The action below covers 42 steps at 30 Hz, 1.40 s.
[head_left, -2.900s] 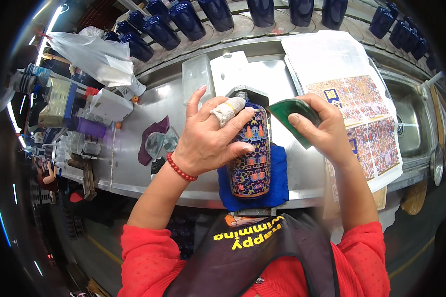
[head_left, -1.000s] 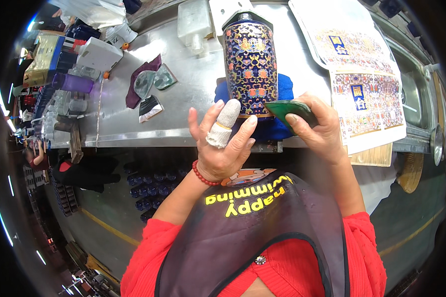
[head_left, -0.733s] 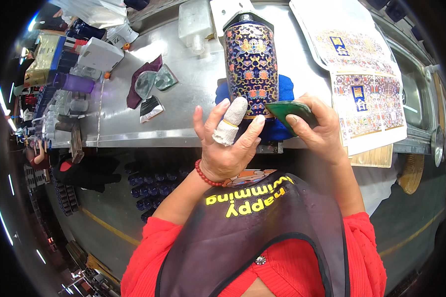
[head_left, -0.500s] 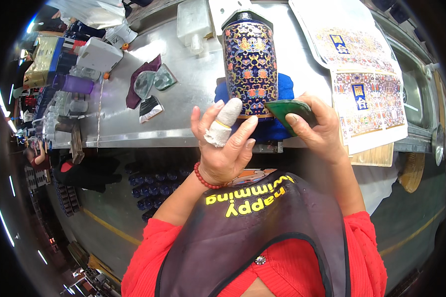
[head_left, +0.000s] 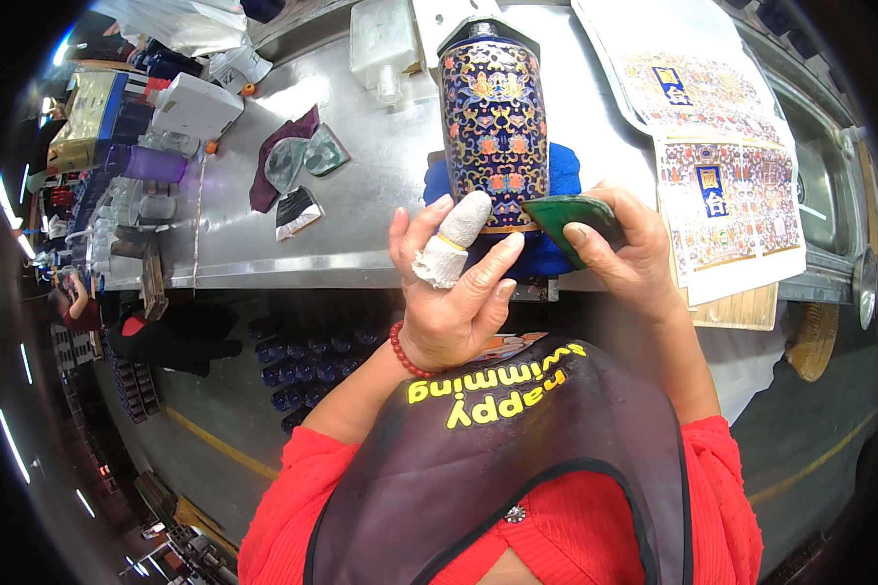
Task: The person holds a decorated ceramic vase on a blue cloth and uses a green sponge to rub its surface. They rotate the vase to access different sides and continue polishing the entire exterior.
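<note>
A dark blue bottle (head_left: 496,127) covered in a gold and coloured floral pattern lies on a folded blue cloth (head_left: 562,175), its neck pointing away from me. My left hand (head_left: 458,283) is at its near end, fingers spread, one finger wrapped in a whitish cloth cover; the fingertips are at the bottle's lower edge and grip nothing. In my right hand (head_left: 626,249) a flat dark green scraper (head_left: 578,222) is pinched between thumb and fingers. The scraper's corner meets the bottle's lower right side.
Patterned decal sheets (head_left: 727,195) lie at the right on a wooden board (head_left: 741,306), beside a metal sink (head_left: 821,200). At left are a purple cloth (head_left: 285,146) with green pieces and a silver-black scrap (head_left: 297,213). A clear plastic container (head_left: 380,44) stands at the back.
My left hand has shifted slightly right along the bottle's near edge. The right hand and scraper have hardly moved.
</note>
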Motion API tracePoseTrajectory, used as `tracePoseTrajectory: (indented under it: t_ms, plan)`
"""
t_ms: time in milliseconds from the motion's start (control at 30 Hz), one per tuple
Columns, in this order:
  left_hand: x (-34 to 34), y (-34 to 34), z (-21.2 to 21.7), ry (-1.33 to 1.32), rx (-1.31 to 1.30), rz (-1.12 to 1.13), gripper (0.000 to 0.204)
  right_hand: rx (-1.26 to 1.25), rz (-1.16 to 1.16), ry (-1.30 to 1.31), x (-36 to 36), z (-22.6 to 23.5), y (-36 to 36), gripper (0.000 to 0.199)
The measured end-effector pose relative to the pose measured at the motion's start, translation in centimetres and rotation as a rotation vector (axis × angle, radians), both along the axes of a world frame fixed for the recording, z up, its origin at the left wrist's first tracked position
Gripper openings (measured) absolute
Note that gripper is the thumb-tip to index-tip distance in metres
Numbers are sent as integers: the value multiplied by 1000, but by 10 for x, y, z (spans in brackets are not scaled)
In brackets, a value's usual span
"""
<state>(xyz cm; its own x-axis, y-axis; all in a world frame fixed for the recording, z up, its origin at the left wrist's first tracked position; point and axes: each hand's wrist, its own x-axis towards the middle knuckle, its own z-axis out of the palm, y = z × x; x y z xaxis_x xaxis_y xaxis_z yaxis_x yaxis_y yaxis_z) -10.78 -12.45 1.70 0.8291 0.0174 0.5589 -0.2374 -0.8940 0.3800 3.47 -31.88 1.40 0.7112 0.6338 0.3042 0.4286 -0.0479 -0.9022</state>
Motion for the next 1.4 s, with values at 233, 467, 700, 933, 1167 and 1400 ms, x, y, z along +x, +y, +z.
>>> tracePoseTrajectory:
  t_ms: [233,467,700,933,1167,1400]
  plan:
    - [0,-1,2,-13,9,22,39,-10,-7,10,1,-1,0,19]
    - [0,0,-3,-28,31,3,39,-15,-3,8,0,0,0,20]
    - [1,8,-9,-82,144,-1,43,9,-23,-46,6,16,3,20]
    - [37,41,2,-33,63,-39,75,-79,209,-360,48,52,19,29]
    - [94,77,12,-91,34,-88,73,-77,74,-672,73,70,44,34]
    - [110,79,30,-74,148,-136,67,-72,329,-475,71,73,27,33]
